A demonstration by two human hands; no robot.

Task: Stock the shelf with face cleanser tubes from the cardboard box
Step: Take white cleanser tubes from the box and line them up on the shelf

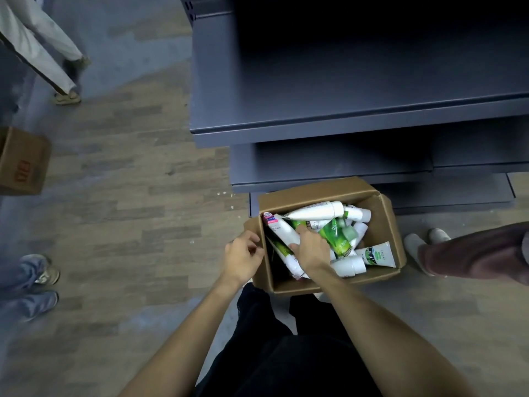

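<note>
An open cardboard box (392, 224) stands on the floor in front of the dark grey shelf (329, 121). It holds several white and green face cleanser tubes (335, 236). My right hand (310, 249) is inside the box, and its fingers curl round a white tube with a pink end (279, 226). My left hand (243, 255) hovers at the box's left flap with loosely curled fingers, and nothing is in it. The shelf boards in view are bare.
Another cardboard box (23, 161) sits on the wooden floor at the left. Other people stand close by: legs and shoes at the upper left (65, 90), jeans and sneakers at the lower left (37, 279), a sleeve and white shoes at the right (469, 253).
</note>
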